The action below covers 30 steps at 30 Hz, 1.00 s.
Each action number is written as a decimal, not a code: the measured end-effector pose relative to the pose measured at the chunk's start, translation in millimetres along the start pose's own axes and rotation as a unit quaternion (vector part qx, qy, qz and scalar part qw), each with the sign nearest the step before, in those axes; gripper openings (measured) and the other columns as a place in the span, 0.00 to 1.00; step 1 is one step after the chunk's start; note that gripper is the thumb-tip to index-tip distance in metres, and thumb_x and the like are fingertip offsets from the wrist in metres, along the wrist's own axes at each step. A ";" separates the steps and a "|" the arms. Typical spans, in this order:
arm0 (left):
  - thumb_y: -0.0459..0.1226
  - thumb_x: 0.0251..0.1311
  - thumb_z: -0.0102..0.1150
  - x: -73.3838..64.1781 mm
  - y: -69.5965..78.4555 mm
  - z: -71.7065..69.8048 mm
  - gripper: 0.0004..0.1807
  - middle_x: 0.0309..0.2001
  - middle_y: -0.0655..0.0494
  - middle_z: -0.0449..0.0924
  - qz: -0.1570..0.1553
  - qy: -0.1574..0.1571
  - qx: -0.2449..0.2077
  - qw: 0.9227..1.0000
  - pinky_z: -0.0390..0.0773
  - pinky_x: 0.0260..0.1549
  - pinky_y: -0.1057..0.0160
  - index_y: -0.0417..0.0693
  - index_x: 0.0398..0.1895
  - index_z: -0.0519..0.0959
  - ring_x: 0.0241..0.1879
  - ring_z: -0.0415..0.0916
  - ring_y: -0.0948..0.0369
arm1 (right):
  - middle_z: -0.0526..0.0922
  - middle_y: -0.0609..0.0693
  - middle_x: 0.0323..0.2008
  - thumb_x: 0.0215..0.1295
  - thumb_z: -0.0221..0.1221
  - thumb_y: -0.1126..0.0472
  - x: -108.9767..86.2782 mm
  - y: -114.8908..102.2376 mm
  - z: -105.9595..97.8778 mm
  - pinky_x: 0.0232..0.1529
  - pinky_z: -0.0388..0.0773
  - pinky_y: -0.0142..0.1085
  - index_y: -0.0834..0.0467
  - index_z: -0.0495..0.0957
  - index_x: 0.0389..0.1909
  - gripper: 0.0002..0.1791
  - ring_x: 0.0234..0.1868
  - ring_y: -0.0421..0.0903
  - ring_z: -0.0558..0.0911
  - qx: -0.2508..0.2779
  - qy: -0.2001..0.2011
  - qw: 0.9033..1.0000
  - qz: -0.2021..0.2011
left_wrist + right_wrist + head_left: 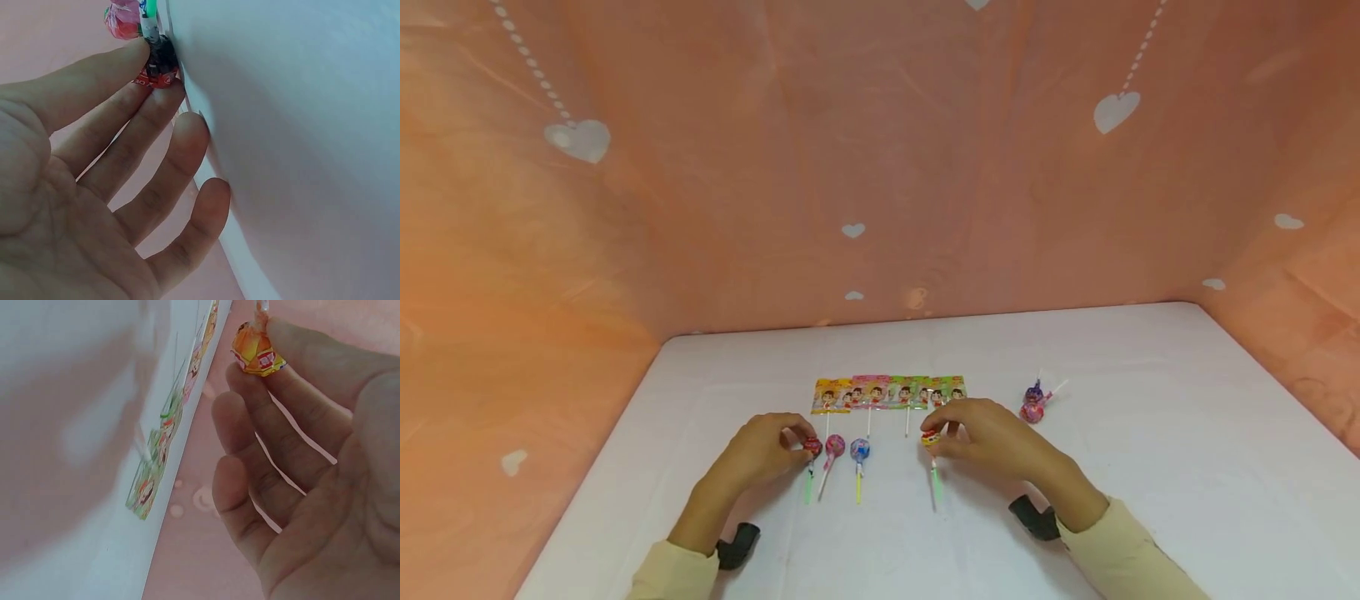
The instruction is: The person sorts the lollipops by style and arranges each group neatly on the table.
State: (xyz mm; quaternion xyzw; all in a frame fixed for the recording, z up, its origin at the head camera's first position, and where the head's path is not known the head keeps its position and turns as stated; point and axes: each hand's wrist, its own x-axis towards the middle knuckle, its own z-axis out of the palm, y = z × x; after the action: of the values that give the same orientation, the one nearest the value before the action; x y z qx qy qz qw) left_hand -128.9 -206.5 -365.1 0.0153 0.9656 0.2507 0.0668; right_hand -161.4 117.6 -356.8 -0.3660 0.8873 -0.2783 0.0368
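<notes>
In the head view my left hand [765, 446] pinches the head of a dark red lollipop [812, 447] with a green stick. Its wrapper shows red and black at the thumb and fingertips in the left wrist view. Right of it lie a pink lollipop [835, 447] with a white stick and a blue lollipop [860, 450] with a yellow stick, heads away from me. My right hand [988, 433] holds an orange-yellow lollipop [255, 351] between thumb and fingers, its pale green stick pointing towards me. The last two fingers of each hand stay off the candy.
Behind the hands, flat candy packets [870, 390] in yellow, pink and green lie in a row, white sticks towards me. A purple lollipop [1033, 393] and a pink-red lollipop [1032, 412] lie together at the right. An orange cloth [880, 167] with hearts hangs behind the white table [880, 550].
</notes>
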 end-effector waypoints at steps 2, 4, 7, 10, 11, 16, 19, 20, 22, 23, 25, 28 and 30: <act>0.36 0.53 0.72 0.6 -0.5 0.8 0.10 0.36 0.57 0.81 -0.003 -0.001 -0.001 1.000 0.72 0.35 0.58 0.56 0.39 0.85 0.37 0.73 0.59 | 0.86 0.39 0.40 0.64 0.66 0.52 2.0 -1.6 1.0 0.42 0.75 0.32 0.50 0.84 0.46 0.12 0.38 0.34 0.79 -0.001 0.000 1.000 -0.005; 0.36 0.53 0.72 1.2 -0.9 1.4 0.10 0.36 0.57 0.81 -0.004 -0.002 -0.002 1.000 0.72 0.35 0.58 0.56 0.39 0.85 0.37 0.73 0.58 | 0.86 0.40 0.41 0.63 0.66 0.52 3.9 -3.7 2.1 0.43 0.75 0.32 0.50 0.84 0.46 0.12 0.38 0.34 0.79 -0.002 0.002 1.000 -0.008; 0.36 0.53 0.72 1.6 -1.3 1.2 0.11 0.37 0.57 0.81 -0.007 -0.004 -0.002 1.000 0.72 0.36 0.57 0.57 0.39 0.85 0.38 0.73 0.58 | 0.86 0.40 0.41 0.63 0.66 0.53 7.3 -7.7 3.7 0.44 0.75 0.32 0.51 0.85 0.46 0.13 0.39 0.35 0.79 0.000 0.002 1.000 -0.010; 0.36 0.53 0.72 1.2 -1.9 0.7 0.11 0.37 0.57 0.82 -0.008 -0.006 -0.001 1.000 0.73 0.36 0.57 0.57 0.39 0.85 0.38 0.73 0.58 | 0.87 0.40 0.42 0.62 0.66 0.52 11.2 -12.2 6.1 0.44 0.75 0.32 0.51 0.85 0.46 0.13 0.39 0.35 0.79 0.002 -0.002 1.000 -0.006; 0.36 0.53 0.72 1.1 -2.3 0.6 0.11 0.36 0.57 0.82 -0.008 -0.006 0.000 1.000 0.73 0.35 0.57 0.57 0.39 0.85 0.38 0.73 0.59 | 0.87 0.40 0.42 0.63 0.66 0.52 12.6 -13.6 7.2 0.44 0.75 0.32 0.51 0.85 0.46 0.13 0.39 0.35 0.79 0.004 -0.005 1.000 -0.004; 0.36 0.52 0.73 -0.3 -3.7 0.6 0.11 0.35 0.58 0.81 -0.006 -0.005 -0.003 1.000 0.72 0.34 0.59 0.57 0.39 0.85 0.37 0.73 0.59 | 0.87 0.40 0.42 0.63 0.66 0.51 20.4 -19.5 15.0 0.43 0.74 0.31 0.51 0.85 0.46 0.13 0.38 0.33 0.79 0.026 -0.016 1.000 0.001; 0.36 0.52 0.73 -1.0 -3.9 0.9 0.11 0.34 0.58 0.81 -0.005 -0.002 -0.010 1.000 0.71 0.33 0.60 0.57 0.38 0.85 0.36 0.73 0.59 | 0.87 0.40 0.41 0.63 0.67 0.52 24.6 -22.6 18.5 0.43 0.74 0.31 0.51 0.85 0.46 0.13 0.37 0.33 0.79 0.029 -0.019 0.999 -0.003; 0.36 0.51 0.73 -1.3 -3.8 0.9 0.11 0.34 0.58 0.81 -0.004 -0.002 -0.011 1.000 0.71 0.33 0.60 0.57 0.38 0.85 0.36 0.73 0.60 | 0.87 0.39 0.41 0.63 0.67 0.52 25.8 -23.6 19.1 0.44 0.74 0.31 0.50 0.85 0.46 0.13 0.37 0.33 0.79 0.027 -0.019 0.999 -0.004; 0.35 0.51 0.73 -1.2 -3.7 1.0 0.11 0.34 0.58 0.81 -0.002 -0.002 -0.014 1.000 0.70 0.33 0.60 0.57 0.38 0.85 0.35 0.72 0.60 | 0.87 0.39 0.41 0.62 0.67 0.52 28.1 -25.9 19.9 0.43 0.75 0.31 0.50 0.85 0.46 0.13 0.37 0.33 0.79 0.022 -0.015 1.000 -0.006; 0.35 0.51 0.73 -0.9 -3.7 1.1 0.11 0.34 0.58 0.81 -0.001 -0.002 -0.014 1.000 0.70 0.33 0.60 0.57 0.37 0.85 0.35 0.72 0.60 | 0.87 0.40 0.41 0.62 0.67 0.52 29.2 -27.0 20.1 0.43 0.75 0.31 0.50 0.85 0.46 0.13 0.37 0.33 0.79 0.020 -0.014 1.000 -0.006; 0.36 0.51 0.73 -0.5 -3.4 0.6 0.10 0.34 0.59 0.81 -0.001 -0.002 -0.014 1.000 0.70 0.33 0.60 0.57 0.37 0.85 0.36 0.73 0.60 | 0.87 0.40 0.41 0.62 0.67 0.52 31.8 -29.2 20.9 0.43 0.75 0.31 0.50 0.85 0.46 0.13 0.37 0.34 0.79 0.019 -0.010 1.000 -0.005; 0.36 0.51 0.73 0.2 -2.5 -0.8 0.10 0.34 0.59 0.81 0.000 -0.003 -0.011 1.000 0.71 0.33 0.60 0.58 0.37 0.85 0.36 0.73 0.59 | 0.87 0.41 0.41 0.63 0.67 0.53 35.8 -33.7 22.9 0.42 0.75 0.31 0.51 0.85 0.46 0.13 0.38 0.35 0.79 0.025 -0.010 1.000 0.003; 0.36 0.51 0.73 0.5 -1.8 -1.8 0.11 0.35 0.59 0.82 0.000 -0.003 -0.011 1.000 0.71 0.33 0.59 0.58 0.38 0.86 0.37 0.73 0.59 | 0.87 0.41 0.41 0.62 0.67 0.53 38.1 -36.3 24.6 0.43 0.74 0.32 0.51 0.85 0.46 0.13 0.38 0.36 0.79 0.026 -0.011 1.000 0.012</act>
State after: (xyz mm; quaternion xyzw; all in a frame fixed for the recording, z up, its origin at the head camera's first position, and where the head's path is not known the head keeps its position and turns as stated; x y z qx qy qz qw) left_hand -129.7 -209.0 -364.5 0.0149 0.9627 0.2610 0.0699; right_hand -159.7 59.7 -353.3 -0.3577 0.8834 -0.2970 0.0598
